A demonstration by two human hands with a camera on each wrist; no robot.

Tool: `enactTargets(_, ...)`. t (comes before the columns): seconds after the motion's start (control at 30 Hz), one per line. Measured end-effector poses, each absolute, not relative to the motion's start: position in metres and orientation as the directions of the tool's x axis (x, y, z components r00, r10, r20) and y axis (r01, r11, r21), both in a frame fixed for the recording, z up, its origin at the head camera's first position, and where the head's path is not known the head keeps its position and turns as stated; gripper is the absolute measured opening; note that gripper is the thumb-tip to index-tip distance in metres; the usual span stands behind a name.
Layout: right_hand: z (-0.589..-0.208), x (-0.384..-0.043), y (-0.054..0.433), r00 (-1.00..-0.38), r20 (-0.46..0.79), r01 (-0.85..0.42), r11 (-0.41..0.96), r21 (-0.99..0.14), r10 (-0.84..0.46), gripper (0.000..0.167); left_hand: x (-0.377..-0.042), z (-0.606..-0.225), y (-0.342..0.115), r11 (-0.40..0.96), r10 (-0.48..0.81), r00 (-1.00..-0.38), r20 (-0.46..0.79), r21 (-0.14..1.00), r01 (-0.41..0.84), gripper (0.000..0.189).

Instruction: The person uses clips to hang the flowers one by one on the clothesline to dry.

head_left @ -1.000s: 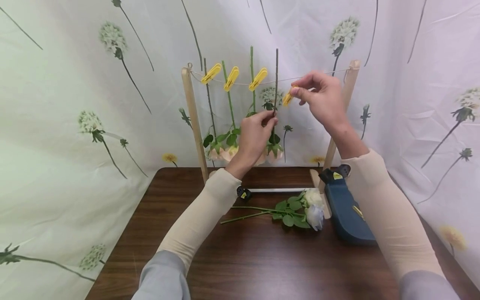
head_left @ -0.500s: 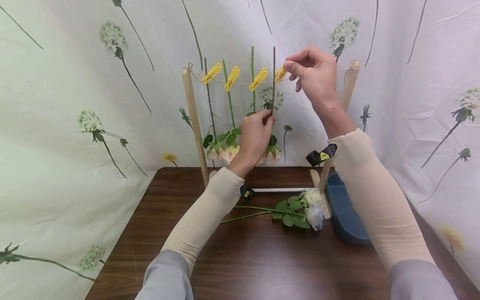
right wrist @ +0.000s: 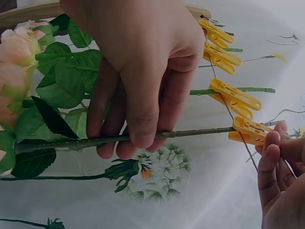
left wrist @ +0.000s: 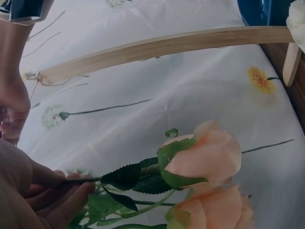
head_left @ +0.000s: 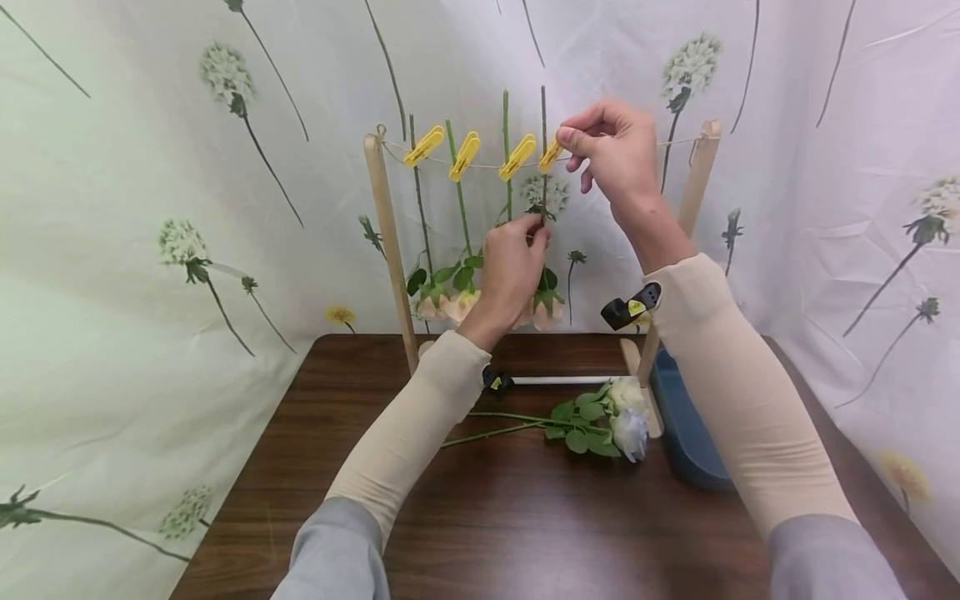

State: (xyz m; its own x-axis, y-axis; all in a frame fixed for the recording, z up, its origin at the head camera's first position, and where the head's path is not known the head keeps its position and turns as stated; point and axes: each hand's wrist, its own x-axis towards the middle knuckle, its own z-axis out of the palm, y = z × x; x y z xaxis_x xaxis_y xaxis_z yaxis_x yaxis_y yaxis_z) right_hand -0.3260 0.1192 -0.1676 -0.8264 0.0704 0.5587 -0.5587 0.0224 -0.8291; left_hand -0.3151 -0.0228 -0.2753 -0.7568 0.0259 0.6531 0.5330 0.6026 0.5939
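Observation:
My left hand point(head_left: 513, 262) pinches the stem of an upside-down peach rose point(left wrist: 205, 155) below the string point(head_left: 483, 167). With thumb and fingertips, my right hand point(head_left: 618, 150) grips a yellow clothespin point(right wrist: 250, 131), whose jaws sit over that dark stem point(right wrist: 200, 132) where it crosses the string. To the left, several yellow clothespins point(head_left: 465, 157) hold other peach roses point(head_left: 432, 304) head down on the same string. The left hand covers part of the blooms in the head view.
Two wooden posts point(head_left: 386, 242) carry the string. On the brown table point(head_left: 525, 517) lie a white and a pale blue rose point(head_left: 628, 433), with a white rod point(head_left: 570, 380) behind them. A blue tray point(head_left: 690, 433) stands right, partly behind the right arm. Floral cloth hangs behind.
My right hand has moved up and left, bringing the clothespin from beside the stem onto it at the string. The held rose stem has shifted slightly left and up.

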Motion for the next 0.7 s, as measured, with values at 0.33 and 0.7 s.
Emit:
enactTargets(0.33,-0.1677,-0.3267,0.1205,-0.859,0.510,-0.504,0.103,-0.857,0.045,0.009,-0.3157,-0.2743,-0.0236,0.607,0.025,-0.766,0.642,0.599,0.522,0.024)
enactTargets(0.7,-0.1680,-0.3195,0.1240,-0.846,0.533,-0.521,0.228,-0.823,-0.008,0.031,-0.3156,-0.2730,-0.0232,0.620,0.035,-0.784,0.620,0.602,0.503,0.024)
